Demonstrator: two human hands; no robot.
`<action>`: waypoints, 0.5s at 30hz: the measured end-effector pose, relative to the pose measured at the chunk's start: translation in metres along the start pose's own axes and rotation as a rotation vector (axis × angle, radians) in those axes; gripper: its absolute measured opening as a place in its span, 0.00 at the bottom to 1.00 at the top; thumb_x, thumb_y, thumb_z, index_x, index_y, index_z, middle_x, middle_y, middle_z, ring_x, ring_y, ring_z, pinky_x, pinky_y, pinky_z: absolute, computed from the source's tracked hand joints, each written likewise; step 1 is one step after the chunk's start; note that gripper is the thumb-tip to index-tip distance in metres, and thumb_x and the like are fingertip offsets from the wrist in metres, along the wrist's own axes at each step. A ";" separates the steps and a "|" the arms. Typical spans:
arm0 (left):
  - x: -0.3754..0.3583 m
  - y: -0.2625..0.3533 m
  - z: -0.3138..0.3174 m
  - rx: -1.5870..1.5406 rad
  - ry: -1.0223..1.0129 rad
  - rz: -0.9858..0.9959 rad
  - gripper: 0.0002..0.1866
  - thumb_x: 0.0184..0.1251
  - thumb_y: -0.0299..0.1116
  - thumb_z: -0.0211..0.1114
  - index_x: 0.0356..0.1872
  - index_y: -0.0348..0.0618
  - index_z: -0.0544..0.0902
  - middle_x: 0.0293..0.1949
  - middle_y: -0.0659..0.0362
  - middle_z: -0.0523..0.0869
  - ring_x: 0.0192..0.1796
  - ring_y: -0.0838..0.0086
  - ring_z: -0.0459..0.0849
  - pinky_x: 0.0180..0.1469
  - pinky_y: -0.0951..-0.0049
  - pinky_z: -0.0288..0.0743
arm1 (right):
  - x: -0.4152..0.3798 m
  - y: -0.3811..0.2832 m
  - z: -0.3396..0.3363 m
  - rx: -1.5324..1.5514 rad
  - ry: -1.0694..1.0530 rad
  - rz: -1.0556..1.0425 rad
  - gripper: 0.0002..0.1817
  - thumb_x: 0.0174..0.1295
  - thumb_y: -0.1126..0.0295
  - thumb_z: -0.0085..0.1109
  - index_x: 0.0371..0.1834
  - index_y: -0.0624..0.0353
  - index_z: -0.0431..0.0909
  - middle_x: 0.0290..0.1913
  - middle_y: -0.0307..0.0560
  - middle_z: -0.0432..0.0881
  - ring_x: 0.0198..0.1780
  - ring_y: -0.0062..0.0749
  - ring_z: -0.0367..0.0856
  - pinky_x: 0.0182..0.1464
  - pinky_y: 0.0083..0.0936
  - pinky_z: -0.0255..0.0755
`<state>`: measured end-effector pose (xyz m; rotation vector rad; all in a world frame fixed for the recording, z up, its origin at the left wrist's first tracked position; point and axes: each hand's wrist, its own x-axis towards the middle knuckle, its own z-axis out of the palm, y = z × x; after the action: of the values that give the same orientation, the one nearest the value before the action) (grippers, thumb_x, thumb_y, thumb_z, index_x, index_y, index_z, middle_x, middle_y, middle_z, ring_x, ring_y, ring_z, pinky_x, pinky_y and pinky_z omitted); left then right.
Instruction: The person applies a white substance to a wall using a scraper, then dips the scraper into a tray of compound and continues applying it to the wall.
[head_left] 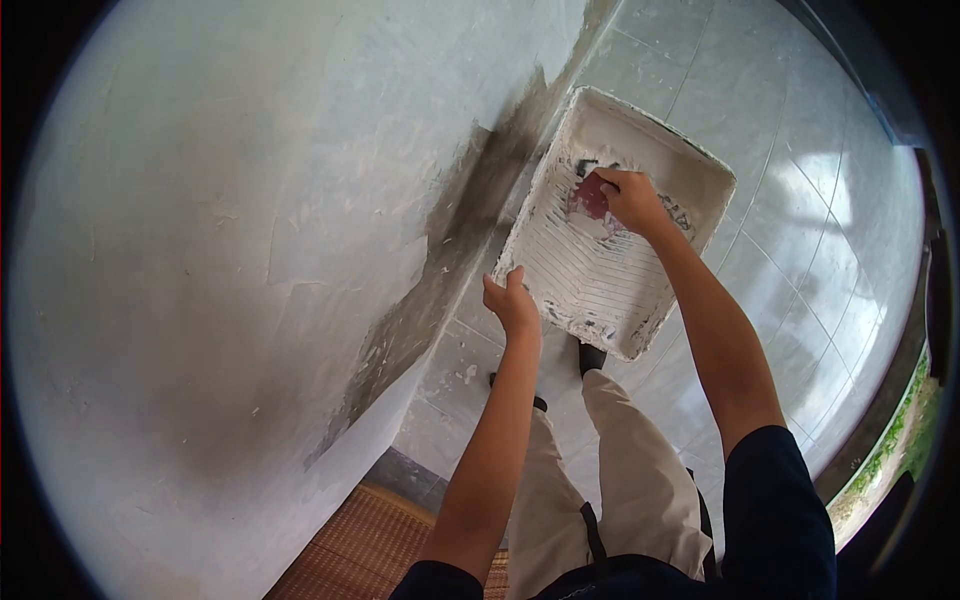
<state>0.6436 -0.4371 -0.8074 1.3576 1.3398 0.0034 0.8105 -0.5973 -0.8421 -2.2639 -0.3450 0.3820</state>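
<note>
1. The red tool (590, 198) is inside the tray (600, 285), pointing from the fingers toward the wall (250, 260); its long axis is unclear.
2. The tray's long axis roughly follows the wall, ribbed end nearer the person.
3. Right hand (632, 200), reaching down, pinches the tool; left hand (512, 300) clasps the tray's rim.
4. Pale paste smears the tool.

1. Looks to me like a home or similar building, its wall being refinished.
2. Toward nine o'clock, a patchy grey wall (220, 250) with a rough, darker strip (480, 200) low down.
3. At two, a caked tray (718, 182) over glossy floor tiles (790, 280).
4. Woven mat (350, 545) at seven; greenery (912, 425) outside at four.
</note>
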 end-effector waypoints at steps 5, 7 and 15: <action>0.020 -0.021 -0.011 -0.291 -0.127 -0.090 0.44 0.64 0.45 0.58 0.77 0.39 0.48 0.75 0.44 0.56 0.77 0.56 0.55 0.75 0.59 0.46 | -0.042 -0.021 0.024 0.097 -0.033 -0.040 0.16 0.57 0.76 0.57 0.50 0.60 0.83 0.41 0.64 0.84 0.43 0.57 0.84 0.51 0.38 0.77; 0.005 -0.008 -0.017 -0.273 -0.098 -0.011 0.43 0.66 0.45 0.57 0.75 0.32 0.50 0.75 0.40 0.55 0.77 0.54 0.56 0.75 0.60 0.48 | -0.057 -0.032 0.026 0.102 -0.049 0.004 0.17 0.58 0.76 0.57 0.50 0.61 0.83 0.42 0.64 0.84 0.43 0.57 0.84 0.51 0.37 0.77; -0.030 0.026 -0.102 -0.052 -0.204 0.252 0.31 0.74 0.44 0.50 0.72 0.37 0.59 0.73 0.44 0.63 0.73 0.60 0.63 0.73 0.59 0.54 | -0.098 -0.084 0.034 0.545 -0.073 0.257 0.17 0.63 0.76 0.54 0.55 0.64 0.80 0.43 0.54 0.87 0.41 0.35 0.86 0.47 0.27 0.76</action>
<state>0.5825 -0.3802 -0.7360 1.4342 0.9876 0.0685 0.6968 -0.5555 -0.7845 -1.7609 0.0211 0.6113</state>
